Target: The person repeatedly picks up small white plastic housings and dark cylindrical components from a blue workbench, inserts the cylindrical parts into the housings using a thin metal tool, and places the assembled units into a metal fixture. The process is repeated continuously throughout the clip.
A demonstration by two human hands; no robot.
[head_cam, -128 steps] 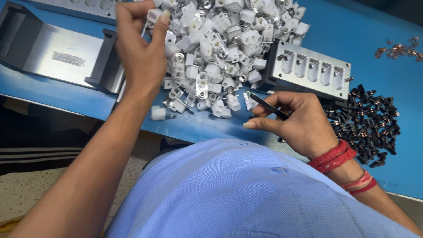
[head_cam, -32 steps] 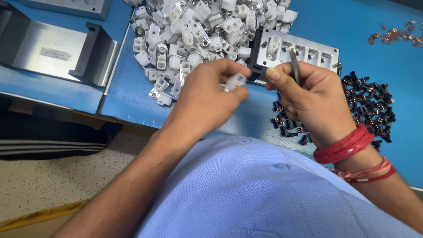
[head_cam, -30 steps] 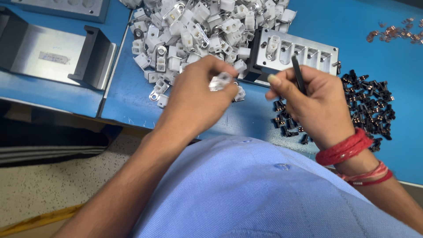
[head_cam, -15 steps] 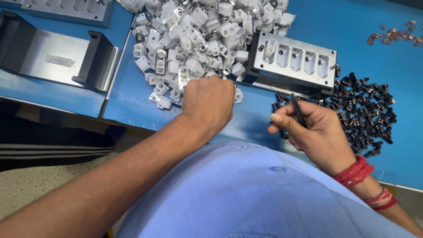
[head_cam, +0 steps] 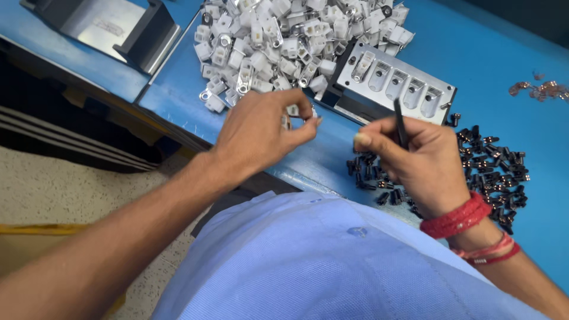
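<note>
Two hands raised, left hand (head_cam: 261,127) pinching white part (head_cam: 292,111), right hand (head_cam: 415,160) gripping dark tool (head_cam: 401,123)

A flat blue worktable (head_cam: 474,65) bears a heap of small white plastic housings (head_cam: 284,41), a grey slotted metal fixture block (head_cam: 394,86), scattered small black parts (head_cam: 492,172), possibly copper bits (head_cam: 536,90), and a grey metal bracket (head_cam: 109,24).

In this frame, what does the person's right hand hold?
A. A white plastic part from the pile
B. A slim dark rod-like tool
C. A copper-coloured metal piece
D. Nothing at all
B: the right hand grips a slim dark rod-like tool that sticks up between its fingers, above the scattered small black parts; it is the left hand that pinches a small white plastic part by the pile.
</note>
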